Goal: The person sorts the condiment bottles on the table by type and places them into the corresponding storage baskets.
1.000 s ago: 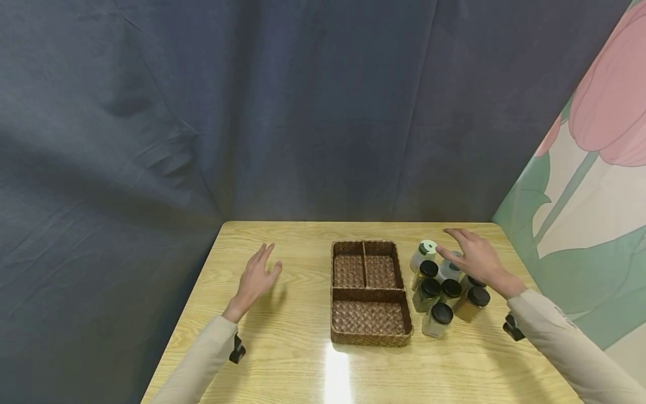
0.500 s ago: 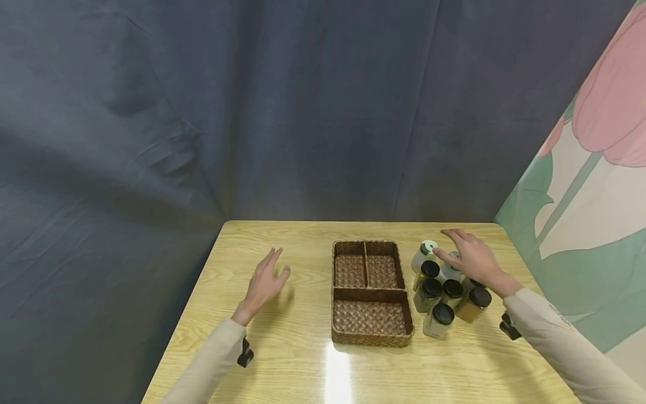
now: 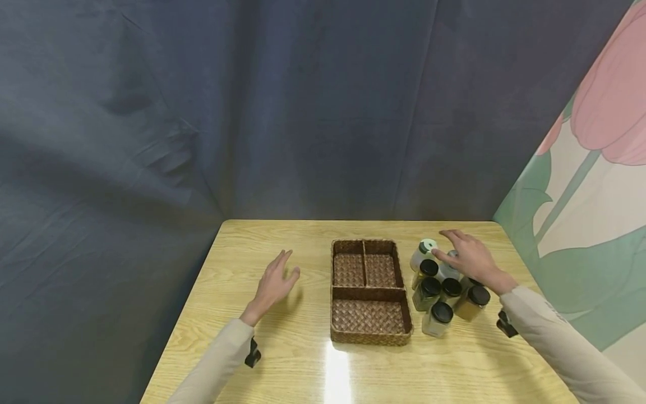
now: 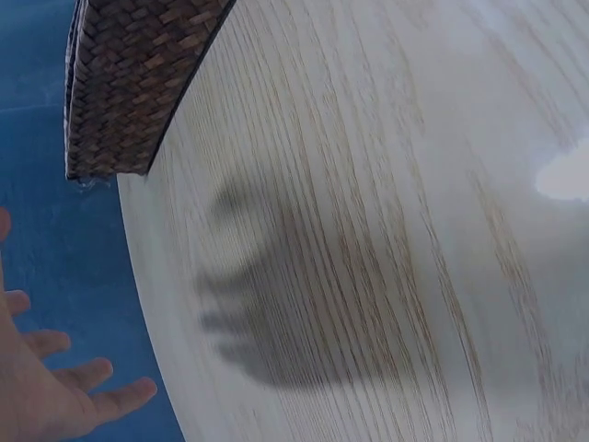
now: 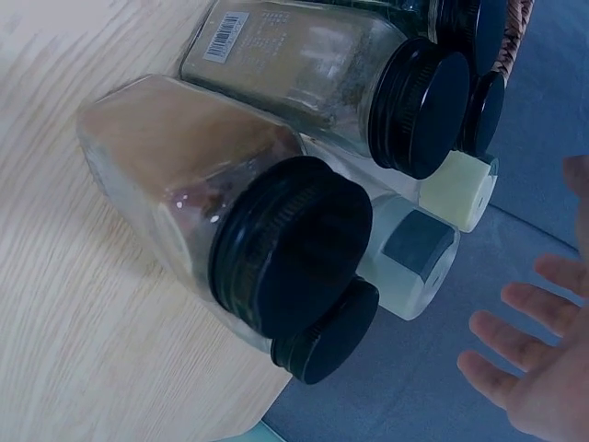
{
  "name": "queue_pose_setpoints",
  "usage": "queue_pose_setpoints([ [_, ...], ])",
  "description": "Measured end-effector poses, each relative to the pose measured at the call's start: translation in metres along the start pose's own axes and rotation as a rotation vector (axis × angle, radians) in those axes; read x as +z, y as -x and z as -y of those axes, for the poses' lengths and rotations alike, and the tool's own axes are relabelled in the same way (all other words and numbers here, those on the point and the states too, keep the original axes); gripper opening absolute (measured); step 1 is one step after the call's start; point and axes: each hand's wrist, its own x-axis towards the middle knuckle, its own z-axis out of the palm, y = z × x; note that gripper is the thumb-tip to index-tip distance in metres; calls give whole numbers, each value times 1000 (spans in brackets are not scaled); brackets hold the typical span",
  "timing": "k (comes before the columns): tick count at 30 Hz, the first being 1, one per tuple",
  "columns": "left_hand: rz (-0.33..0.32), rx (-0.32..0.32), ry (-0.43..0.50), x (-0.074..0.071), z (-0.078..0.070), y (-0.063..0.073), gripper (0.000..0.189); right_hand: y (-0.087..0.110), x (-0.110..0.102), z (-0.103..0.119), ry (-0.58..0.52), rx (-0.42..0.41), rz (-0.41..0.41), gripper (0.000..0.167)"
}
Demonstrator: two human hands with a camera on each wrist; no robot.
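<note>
My left hand [image 3: 273, 285] hovers over the table left of the woven basket [image 3: 370, 339], fingers extended and nothing in it. In the left wrist view, its spread fingers show at the lower left, apart from the basket's woven wall [image 4: 138, 83]. My right hand [image 3: 473, 259] is held above the far end of a group of spice jars, thumb near the pale green cap [image 3: 428, 245] of one jar. A brown-filled jar [image 5: 184, 147] with a black lid stands nearest the right wrist camera. Beside it is a jar [image 5: 294, 69] with a barcode label. The right hand grips nothing.
Several black-lidded jars [image 3: 438, 320] stand close together just right of the basket. Inside, dividers [image 3: 368, 293] make three compartments. A dark curtain [image 3: 313, 112] hangs behind and left of the wooden table [image 3: 282, 359]; a flower-patterned wall panel [image 3: 580, 224] borders the right side.
My left hand has moved right, closer to the basket. The right hand has shifted only slightly left over the jars. The basket and jars stay in place.
</note>
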Motion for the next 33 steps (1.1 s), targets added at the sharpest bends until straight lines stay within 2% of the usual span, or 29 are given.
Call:
queue_pose_setpoints([
  [9,17,9,-2,14,-3,0,63,-4,6,2,-7,-8,39,63],
  [21,42,11,9,29,-9,8,65,-14,17,5,-11,11,85,63],
  [33,100,-2,19,41,-16,11,69,-17,20,10,15,7,79,60],
])
